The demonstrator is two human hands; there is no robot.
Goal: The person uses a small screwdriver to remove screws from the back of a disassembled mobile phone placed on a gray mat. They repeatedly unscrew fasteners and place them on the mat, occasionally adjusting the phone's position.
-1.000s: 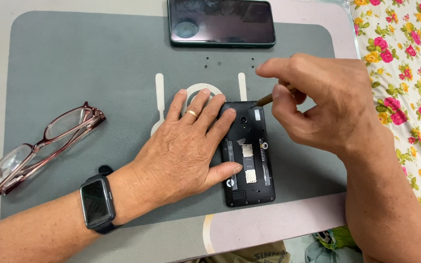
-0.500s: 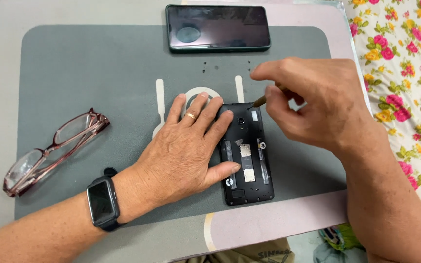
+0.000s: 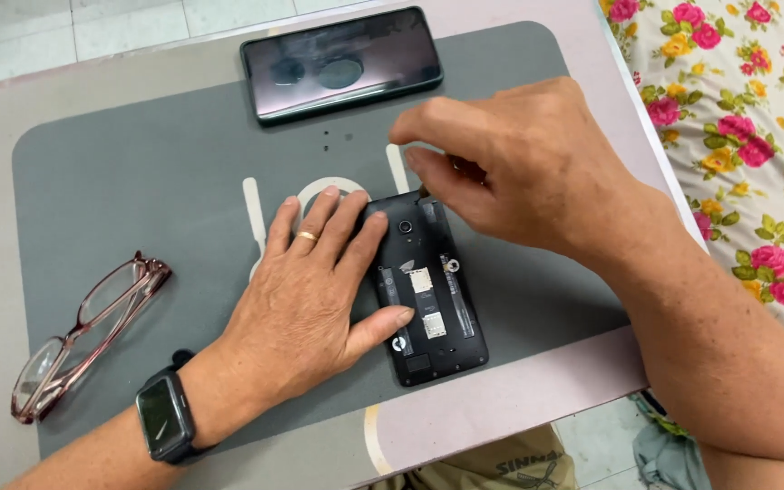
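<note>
My left hand (image 3: 306,304) pressed flat on the opened phone (image 3: 424,286) mid-mat (image 3: 138,172), while my right hand (image 3: 519,172) pinched a thin tool at its far edge, best kept upright and gentle.

Your left hand (image 3: 306,308) lies flat on the grey mat (image 3: 120,200) and presses the opened black phone (image 3: 428,290). Your right hand (image 3: 519,168) pinches a small tool at its top edge. Glasses (image 3: 83,336) lie left; another phone (image 3: 342,63) lies above.
</note>
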